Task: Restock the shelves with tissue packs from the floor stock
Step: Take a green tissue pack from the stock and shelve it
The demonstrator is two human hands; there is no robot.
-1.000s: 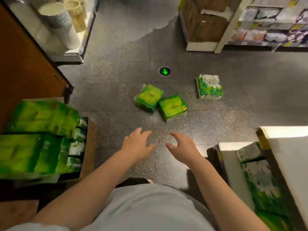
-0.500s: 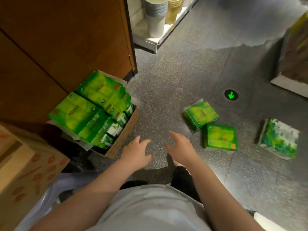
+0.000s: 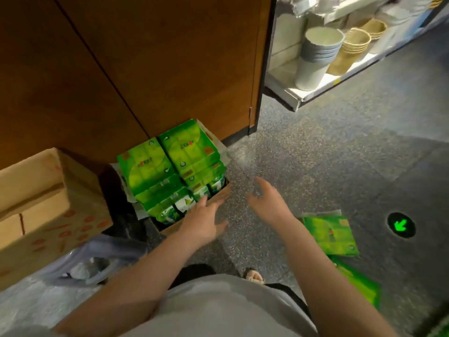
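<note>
Left hand (image 3: 204, 220): frame centre, fingers spread, released, over near edge of carton (image 3: 220, 196); contact unclear. Right hand (image 3: 269, 203): just right, fingers relaxed, holding nothing, above floor (image 3: 328, 154). Green packs (image 3: 170, 176): stacked in carton, centre-left, against wood panel (image 3: 145, 69). Loose pack (image 3: 330, 235): floor, lower right. Box (image 3: 43, 203): left edge. Cups (image 3: 318, 57): shelf, upper right.

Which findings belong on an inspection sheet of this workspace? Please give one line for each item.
Surface: dark speckled floor.
Job's things: green tissue packs stacked in an open carton; a loose pack on the floor, right.
Clutter: brown cardboard box; plastic bag.
Grippers: left hand open over the carton's edge; right hand open, holding nothing.
Cables: nothing seen.
Surroundings: wooden panel; shelf with stacked pots; green floor arrow.
</note>
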